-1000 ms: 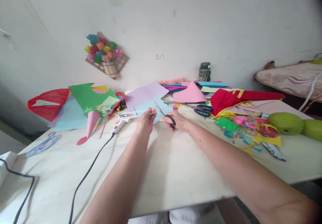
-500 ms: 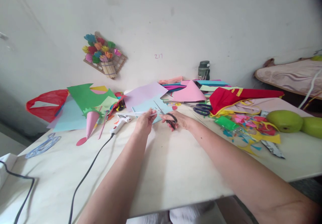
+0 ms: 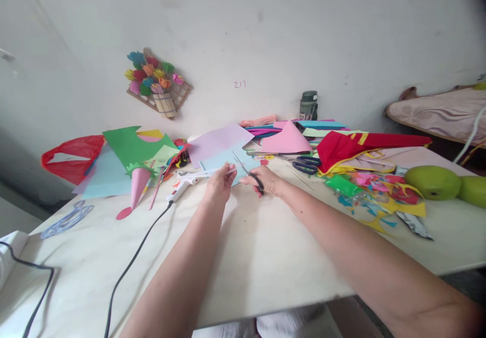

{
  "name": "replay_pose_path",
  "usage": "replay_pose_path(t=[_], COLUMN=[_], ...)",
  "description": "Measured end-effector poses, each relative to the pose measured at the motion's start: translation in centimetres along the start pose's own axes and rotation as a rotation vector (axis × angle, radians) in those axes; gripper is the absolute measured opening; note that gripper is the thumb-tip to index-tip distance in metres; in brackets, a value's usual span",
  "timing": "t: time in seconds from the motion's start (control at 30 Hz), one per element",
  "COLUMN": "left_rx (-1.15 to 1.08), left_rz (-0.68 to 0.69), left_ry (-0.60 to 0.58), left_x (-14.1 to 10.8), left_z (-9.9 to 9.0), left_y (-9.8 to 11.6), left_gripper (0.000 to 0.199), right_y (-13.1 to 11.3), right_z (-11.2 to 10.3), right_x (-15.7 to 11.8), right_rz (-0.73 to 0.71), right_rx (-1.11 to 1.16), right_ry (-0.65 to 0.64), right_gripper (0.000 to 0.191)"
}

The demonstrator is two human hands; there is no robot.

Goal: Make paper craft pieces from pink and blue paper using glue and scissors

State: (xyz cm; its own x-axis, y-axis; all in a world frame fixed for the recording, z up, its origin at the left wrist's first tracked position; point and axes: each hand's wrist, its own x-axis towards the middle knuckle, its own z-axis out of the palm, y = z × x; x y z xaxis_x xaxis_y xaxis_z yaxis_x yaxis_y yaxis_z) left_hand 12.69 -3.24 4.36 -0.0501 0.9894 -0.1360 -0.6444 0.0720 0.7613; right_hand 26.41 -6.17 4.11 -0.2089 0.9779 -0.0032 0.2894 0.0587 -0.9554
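My left hand (image 3: pixel 220 181) pinches thin white strips (image 3: pixel 207 173) that stick out to the left over the light blue paper (image 3: pixel 228 158). Just right of it, my right hand (image 3: pixel 265 180) is closed round the black handles of a pair of scissors (image 3: pixel 243 166). The blades point up and left, close to the left fingertips, and look slightly apart. Left of my left hand lies a white glue gun (image 3: pixel 181 188) with a black cord. A pink cone with a green fringed rim (image 3: pixel 139 186) rests farther left, beside a red paper disc (image 3: pixel 123 213).
Blue-handled scissors (image 3: pixel 306 164) and red cloth (image 3: pixel 341 150) lie to the right, with paper scraps (image 3: pixel 402 206) and green fruit (image 3: pixel 433 182) beyond. A dark bottle (image 3: pixel 308 106) stands at the back. Green paper (image 3: pixel 132 145) and a red net bag (image 3: pixel 76 158) are left.
The scissors and my right hand have shifted slightly, and the handles are turned a little differently. My left hand keeps its hold on the white strips. The view has moved very slightly.
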Motion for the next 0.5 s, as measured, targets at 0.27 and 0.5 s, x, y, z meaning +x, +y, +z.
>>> replay_pose_path(t=[0.27, 0.5], left_rx=[-0.021, 0.067], left_rz=[0.035, 0.020], left_ry=[-0.025, -0.050], left_x=[0.3, 0.6], left_z=[-0.3, -0.6], left_y=[-0.2, 0.1], left_gripper=[0.002, 0.007], right_y=[0.0, -0.8], right_z=[0.4, -0.1], right_x=[-0.1, -0.9], right_rz=[-0.007, 0.026], right_rx=[0.008, 0.116], right_ry=[0.037, -0.065], right_gripper=[0.033, 0.039])
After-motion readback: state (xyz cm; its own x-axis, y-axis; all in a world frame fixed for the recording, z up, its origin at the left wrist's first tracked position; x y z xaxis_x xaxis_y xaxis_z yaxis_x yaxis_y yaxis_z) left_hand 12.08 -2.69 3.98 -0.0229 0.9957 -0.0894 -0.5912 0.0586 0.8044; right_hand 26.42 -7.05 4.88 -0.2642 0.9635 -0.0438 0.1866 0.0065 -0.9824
